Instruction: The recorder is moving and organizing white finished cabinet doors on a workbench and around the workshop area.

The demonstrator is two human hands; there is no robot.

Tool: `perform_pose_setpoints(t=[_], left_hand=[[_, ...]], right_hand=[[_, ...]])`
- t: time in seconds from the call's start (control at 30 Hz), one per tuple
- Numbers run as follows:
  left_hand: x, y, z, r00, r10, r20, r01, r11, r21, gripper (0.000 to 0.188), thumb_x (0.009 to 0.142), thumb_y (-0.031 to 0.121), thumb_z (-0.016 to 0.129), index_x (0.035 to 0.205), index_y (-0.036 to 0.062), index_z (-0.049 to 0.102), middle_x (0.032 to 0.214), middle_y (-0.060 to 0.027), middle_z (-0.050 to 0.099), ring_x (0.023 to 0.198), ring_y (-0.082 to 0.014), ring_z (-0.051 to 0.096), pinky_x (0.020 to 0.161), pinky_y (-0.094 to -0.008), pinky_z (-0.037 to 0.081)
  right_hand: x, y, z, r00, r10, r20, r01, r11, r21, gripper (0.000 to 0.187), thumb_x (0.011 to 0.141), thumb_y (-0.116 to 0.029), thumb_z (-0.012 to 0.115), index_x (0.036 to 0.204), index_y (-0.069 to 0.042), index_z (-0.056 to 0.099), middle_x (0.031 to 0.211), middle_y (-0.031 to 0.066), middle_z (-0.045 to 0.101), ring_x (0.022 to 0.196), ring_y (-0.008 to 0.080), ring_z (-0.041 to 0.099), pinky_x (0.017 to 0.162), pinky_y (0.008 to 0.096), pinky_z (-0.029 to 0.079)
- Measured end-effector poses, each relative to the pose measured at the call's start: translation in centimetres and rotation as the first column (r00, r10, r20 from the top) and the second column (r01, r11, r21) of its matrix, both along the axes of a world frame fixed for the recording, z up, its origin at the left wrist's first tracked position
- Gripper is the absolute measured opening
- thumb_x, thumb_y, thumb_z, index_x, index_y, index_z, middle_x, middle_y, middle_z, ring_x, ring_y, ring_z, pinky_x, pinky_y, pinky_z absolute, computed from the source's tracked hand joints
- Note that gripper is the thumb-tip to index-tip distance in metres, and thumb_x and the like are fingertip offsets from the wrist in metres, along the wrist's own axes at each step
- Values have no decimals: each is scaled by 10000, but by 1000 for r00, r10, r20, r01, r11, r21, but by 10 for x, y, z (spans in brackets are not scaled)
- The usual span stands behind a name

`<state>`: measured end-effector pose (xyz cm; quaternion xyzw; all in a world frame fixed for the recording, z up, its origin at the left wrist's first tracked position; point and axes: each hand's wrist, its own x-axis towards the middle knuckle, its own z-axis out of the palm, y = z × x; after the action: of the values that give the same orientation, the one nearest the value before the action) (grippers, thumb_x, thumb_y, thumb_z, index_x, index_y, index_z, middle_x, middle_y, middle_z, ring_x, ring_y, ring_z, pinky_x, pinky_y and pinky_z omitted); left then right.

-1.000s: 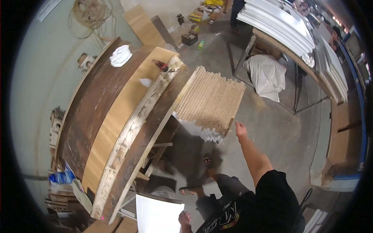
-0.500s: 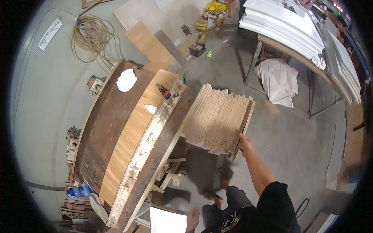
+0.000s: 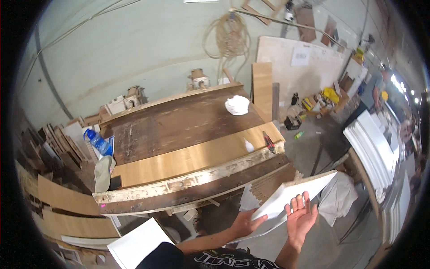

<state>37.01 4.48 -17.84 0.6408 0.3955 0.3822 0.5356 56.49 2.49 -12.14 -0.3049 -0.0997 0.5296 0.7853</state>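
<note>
My left hand grips the near left edge of a white board, its thumb on the top. The board is tilted, its far right corner raised, and a pale brown edge shows along its far side. My right hand is open beside the board, palm turned up and fingers stretched out in front of its white face. Whether those fingers touch it I cannot tell. Behind the board, a ridged brown stack is partly hidden. A second white board lies lower left, by my left sleeve.
Ahead is a dark workbench bearing a wood-grain strip, red-handled pliers, a white crumpled cloth, a blue bottle and a cap. White panels are stacked at right; a person stands beyond.
The view has turned toward the bench. My right hand has left the ridged brown stack and is now open. A white board is now up in front of me, held by my left hand.
</note>
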Motion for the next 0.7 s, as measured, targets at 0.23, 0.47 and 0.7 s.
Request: perform_pose_setpoints(t=[0.23,0.47,0.7], left_hand=[[-134,56,86,908,260,330,-236,965,-111,283,979,213,693,1175,9,689,1006,-9,710,909,-68,596,798,-260,505],[-231,96,110,569,463,679,-472,861,-192,295,990,234,676,1177,13,623,1093,-38,668,959,-122,607,845,-304,505],[-383,147,98,181,628,757,-641,659,-394,547,1038,406,462,1444,39,437,1375,-148,558,1252,-307,548,1075,-477,429]], right_hand=[[-27,-23,-171,583,54,810,376,867,-328,478,1012,-375,537,1355,-42,535,1175,40,623,1055,181,585,857,319,454],[-116,31,-236,960,178,216,-58,880,-471,645,1059,-513,353,1526,-68,359,1501,112,448,1330,281,460,1109,402,369],[-93,155,-161,699,101,708,194,926,-324,522,1056,-366,481,1270,99,583,1125,150,682,991,232,638,862,357,515]])
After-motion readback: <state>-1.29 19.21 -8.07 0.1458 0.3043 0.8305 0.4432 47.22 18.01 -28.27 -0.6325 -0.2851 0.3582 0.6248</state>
